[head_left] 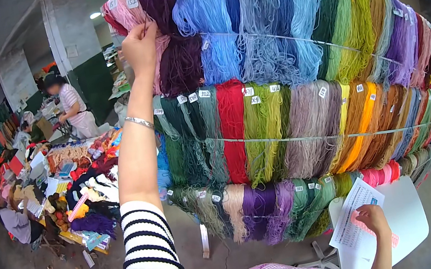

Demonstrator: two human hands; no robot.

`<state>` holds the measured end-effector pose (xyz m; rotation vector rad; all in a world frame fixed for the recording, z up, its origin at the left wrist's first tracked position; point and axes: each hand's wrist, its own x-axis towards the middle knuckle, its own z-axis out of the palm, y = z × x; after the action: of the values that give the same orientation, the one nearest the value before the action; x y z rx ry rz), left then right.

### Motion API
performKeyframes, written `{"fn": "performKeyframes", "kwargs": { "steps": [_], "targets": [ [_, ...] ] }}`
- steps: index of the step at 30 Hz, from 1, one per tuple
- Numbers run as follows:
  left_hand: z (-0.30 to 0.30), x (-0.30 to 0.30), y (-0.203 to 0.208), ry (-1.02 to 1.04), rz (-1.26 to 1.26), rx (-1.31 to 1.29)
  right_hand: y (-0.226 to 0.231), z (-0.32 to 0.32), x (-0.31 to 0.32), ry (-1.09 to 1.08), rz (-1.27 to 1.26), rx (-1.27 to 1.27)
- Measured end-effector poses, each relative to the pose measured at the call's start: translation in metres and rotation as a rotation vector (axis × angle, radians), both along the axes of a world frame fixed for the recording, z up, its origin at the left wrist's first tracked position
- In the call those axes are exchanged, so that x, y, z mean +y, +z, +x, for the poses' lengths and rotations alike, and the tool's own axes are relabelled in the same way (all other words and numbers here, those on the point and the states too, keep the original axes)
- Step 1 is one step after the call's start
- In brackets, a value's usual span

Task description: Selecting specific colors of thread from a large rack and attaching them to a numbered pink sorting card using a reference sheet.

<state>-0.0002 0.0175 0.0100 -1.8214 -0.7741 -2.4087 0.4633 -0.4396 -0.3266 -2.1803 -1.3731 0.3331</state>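
My left hand is raised to the top row of a yarn rack. Its fingers are pinched on yarn, where pink skeins meet dark purple skeins; the exact strands are hidden. Low on the right, my right hand is closed, fingers curled, above a printed sheet. A pink patterned piece shows beside and partly under that hand. Whether the fingers grip the piece or the sheet is not visible. Both papers lie over a white chair-like surface.
Numbered skeins hang in three rows, including blue, red and violet; straps cross them. At left, a table holds heaped yarn. One person stands behind it, another sits beside it. A pillar rises behind.
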Motion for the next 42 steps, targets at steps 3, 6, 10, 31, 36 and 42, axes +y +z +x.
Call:
{"fn": "performKeyframes", "kwargs": {
  "steps": [3,6,10,31,36,42],
  "targets": [
    [0.000,-0.009,-0.006,-0.004,0.061,-0.035,-0.002,-0.006,0.002,0.026,-0.016,-0.011],
    [-0.002,-0.023,-0.011,0.073,0.162,0.020,-0.002,-0.009,0.003,0.040,-0.032,-0.010],
    [0.004,-0.049,-0.017,-0.466,0.030,-0.003,0.004,-0.017,0.002,0.045,-0.065,-0.013],
    [0.181,-0.331,-0.261,-0.849,-0.436,0.356,0.144,-0.157,0.074,0.608,0.572,0.737],
    [0.197,-0.357,-0.278,-1.014,-0.467,0.437,0.131,-0.115,0.013,0.477,0.740,1.222],
    [0.208,-0.355,-0.353,-0.892,-0.688,0.729,0.095,0.021,-0.143,-0.104,0.849,0.898]
  ]
}}
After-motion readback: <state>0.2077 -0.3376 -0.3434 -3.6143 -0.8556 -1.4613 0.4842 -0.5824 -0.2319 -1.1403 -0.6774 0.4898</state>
